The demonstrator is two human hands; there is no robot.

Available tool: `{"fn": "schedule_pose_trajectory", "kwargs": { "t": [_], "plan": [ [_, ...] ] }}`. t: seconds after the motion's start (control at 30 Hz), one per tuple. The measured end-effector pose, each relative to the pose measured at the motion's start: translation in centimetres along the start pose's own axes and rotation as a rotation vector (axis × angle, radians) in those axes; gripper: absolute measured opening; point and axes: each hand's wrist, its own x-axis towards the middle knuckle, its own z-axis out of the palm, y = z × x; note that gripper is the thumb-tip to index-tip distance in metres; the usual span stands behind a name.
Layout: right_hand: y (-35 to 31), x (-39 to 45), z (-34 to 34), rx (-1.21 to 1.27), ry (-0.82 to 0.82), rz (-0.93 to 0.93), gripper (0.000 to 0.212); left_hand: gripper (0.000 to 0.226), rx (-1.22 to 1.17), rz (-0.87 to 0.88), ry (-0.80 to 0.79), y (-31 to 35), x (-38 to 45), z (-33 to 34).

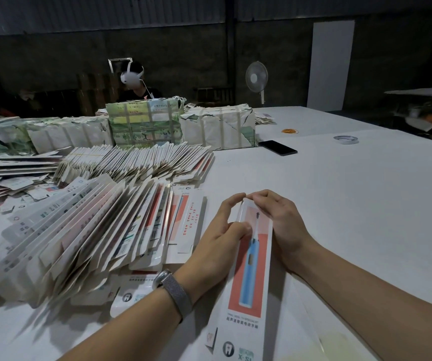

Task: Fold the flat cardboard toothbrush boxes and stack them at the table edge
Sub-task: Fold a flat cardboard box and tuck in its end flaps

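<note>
On the table (340,204), a toothbrush box (251,269) lies lengthwise at the near edge, with the left hand (220,238) against its left side and the right hand (282,220) against its right, fingertips meeting over its far end. Left of the box, fanned rows of flat boxes (87,230) spread toward the left edge, and a second row (136,160) lies behind them. Behind that row stand wrapped bundles (142,123) in a line across the table. Right of the bundles lies a phone (277,147); farther right are a tape roll (345,139) and, behind it, rubber bands (289,131). A person (136,84) sits beyond the bundles at the far edge.
</note>
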Motion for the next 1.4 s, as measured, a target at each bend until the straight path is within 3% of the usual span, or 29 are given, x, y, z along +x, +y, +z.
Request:
{"fn": "schedule_pose_trajectory", "kwargs": {
  "t": [0.53,0.67,0.83,1.03,1.4],
  "plan": [
    [0.0,-0.2,0.2,-0.010,-0.026,0.003,0.034,0.022,-0.023,0.001,0.060,0.1,-0.1,-0.1],
    [0.6,0.2,0.2,0.071,-0.011,0.009,0.013,0.028,-0.055,0.001,0.139,0.0,0.0,-0.2],
    [0.8,0.2,0.2,-0.016,-0.086,0.020,0.029,0.028,-0.126,-0.002,0.194,-0.1,0.1,-0.4],
    [1.1,0.3,0.0,-0.046,-0.077,0.032,0.011,0.028,-0.146,-0.009,0.203,-0.3,0.2,-0.4],
    [1.0,0.3,-0.2,0.006,-0.062,0.032,0.011,0.029,-0.218,-0.019,0.190,-0.6,0.2,-0.5]
  ]
}}
